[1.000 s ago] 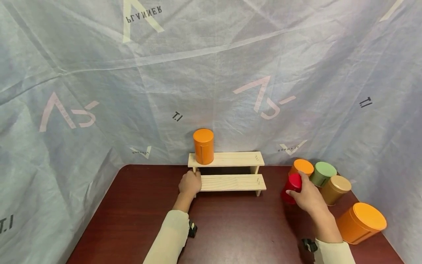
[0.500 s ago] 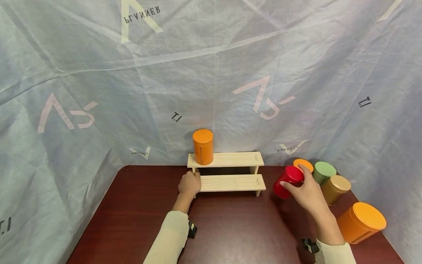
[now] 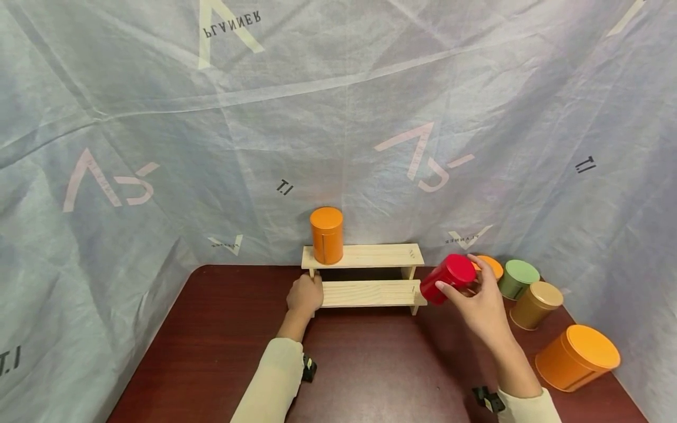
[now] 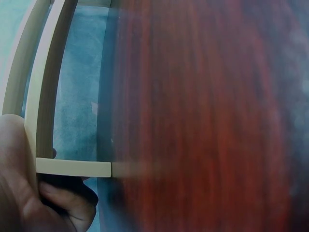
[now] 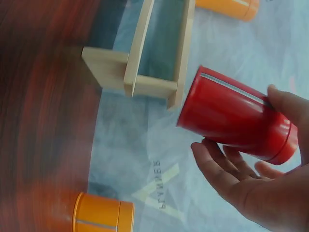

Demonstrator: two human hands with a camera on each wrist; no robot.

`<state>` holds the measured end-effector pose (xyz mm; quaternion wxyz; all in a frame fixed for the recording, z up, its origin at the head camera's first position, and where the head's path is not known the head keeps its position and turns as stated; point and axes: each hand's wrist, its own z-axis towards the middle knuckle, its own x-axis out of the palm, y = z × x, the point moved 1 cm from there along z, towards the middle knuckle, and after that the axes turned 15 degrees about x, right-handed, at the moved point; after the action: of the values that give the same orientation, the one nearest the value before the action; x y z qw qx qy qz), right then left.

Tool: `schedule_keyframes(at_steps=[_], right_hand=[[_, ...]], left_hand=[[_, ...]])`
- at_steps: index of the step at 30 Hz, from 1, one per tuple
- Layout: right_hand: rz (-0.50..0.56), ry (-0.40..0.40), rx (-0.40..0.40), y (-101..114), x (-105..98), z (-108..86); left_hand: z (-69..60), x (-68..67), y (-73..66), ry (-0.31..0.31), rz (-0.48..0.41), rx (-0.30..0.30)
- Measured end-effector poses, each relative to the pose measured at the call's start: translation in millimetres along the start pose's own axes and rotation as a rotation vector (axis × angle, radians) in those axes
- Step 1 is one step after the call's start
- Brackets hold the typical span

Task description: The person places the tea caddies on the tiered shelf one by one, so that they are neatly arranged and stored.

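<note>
My right hand (image 3: 482, 305) holds a red canister (image 3: 448, 278) between thumb and fingers, tilted and raised off the table, near the right end of a two-step wooden shelf (image 3: 370, 294). In the right wrist view the red canister (image 5: 236, 116) lies between the thumb above and several fingers below. My left hand (image 3: 305, 292) grips the left end of the shelf's lower step; in the left wrist view its fingers curl around the wooden end (image 4: 72, 167). An orange canister (image 3: 327, 236) stands upright on the left of the upper step.
At the right of the dark red table (image 3: 370, 364) stand a second orange canister (image 3: 491, 267), a green canister (image 3: 519, 278), a gold canister (image 3: 536, 304) and a larger orange canister (image 3: 576, 357). A grey cloth (image 3: 338, 129) hangs behind the table.
My right hand has lifted the red canister from the table, tilted it and carried it left toward the shelf. The left hand and the shelf have stayed in place.
</note>
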<state>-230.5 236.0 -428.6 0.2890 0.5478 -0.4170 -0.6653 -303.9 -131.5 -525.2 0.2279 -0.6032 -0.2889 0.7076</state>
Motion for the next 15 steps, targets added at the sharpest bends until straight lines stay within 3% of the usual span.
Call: schedule_keyframes(at_steps=[6,15], right_hand=[[0.064,-0.019,-0.002,5.1,7.5,-5.0],[0.061,-0.007,0.038,8.0,16.4,-9.2]], left_hand=[[1.6,1.4,2.0,0.003,0.002,-0.005],[1.0,0.3,0.8,0.005,-0.010,-0.002]])
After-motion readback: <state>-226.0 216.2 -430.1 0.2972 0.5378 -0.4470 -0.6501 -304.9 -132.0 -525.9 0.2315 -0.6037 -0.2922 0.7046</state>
